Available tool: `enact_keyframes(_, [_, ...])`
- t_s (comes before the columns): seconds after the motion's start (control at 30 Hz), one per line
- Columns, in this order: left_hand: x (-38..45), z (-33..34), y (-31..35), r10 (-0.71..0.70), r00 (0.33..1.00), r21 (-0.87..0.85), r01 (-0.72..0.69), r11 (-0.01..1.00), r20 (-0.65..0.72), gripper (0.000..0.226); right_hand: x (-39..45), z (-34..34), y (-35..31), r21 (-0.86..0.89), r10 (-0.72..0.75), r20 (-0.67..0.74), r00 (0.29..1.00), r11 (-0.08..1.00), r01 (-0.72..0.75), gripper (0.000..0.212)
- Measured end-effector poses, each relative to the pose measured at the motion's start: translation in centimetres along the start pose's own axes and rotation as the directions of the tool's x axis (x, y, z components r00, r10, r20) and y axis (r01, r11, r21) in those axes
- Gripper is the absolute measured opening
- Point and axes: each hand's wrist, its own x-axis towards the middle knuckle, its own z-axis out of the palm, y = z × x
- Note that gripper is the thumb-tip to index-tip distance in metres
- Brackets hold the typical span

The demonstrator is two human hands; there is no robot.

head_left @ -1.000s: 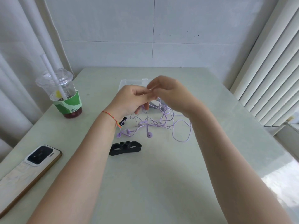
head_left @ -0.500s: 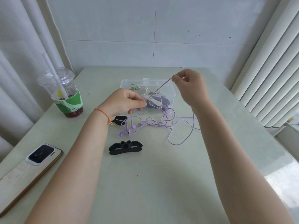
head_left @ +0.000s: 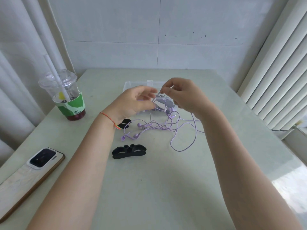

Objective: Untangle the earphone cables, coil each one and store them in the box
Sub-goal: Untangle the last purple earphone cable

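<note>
Lilac earphone cables (head_left: 159, 127) lie knotted on the desk (head_left: 166, 188), just in front of the clear box (head_left: 131, 84). Our right hand (head_left: 184, 95) pinches one strand above the box; our left hand (head_left: 132, 102) hovers with fingers spread, grasping nothing. We should draw that strand out gently, easing loops apart so the knot does not tighten.
</note>
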Motion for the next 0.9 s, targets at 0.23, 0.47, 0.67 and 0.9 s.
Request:
enact_keyframes(0.23, [-0.2,1.7,1.5,-0.098,0.988,-0.391,0.139,0.910,0.122,0.021,0.2,0.4,0.1,-0.013,-0.016,-0.018,1.000,1.000,0.016,0.016])
enact_keyframes(0.47, [0.0,0.5,0.5,-0.171,0.983,-0.240,0.151,0.959,-0.063,0.029,1.6,-1.5,2.5,0.017,0.204,-0.511,0.835,0.974,-0.228,0.016])
enact_keyframes(0.67, [0.1,-0.1,0.3,-0.139,0.975,-0.370,0.067,0.927,-0.173,0.022,1.5,-1.3,3.4,-0.296,0.293,-0.273,0.916,0.881,-0.370,0.009])
enact_keyframes(0.9, [-0.2,1.3,0.8,-0.027,1.000,-0.230,0.028,0.973,0.005,0.020,0.0,1.0,-0.6,-0.009,0.011,-0.050,0.999,1.000,-0.012,0.027])
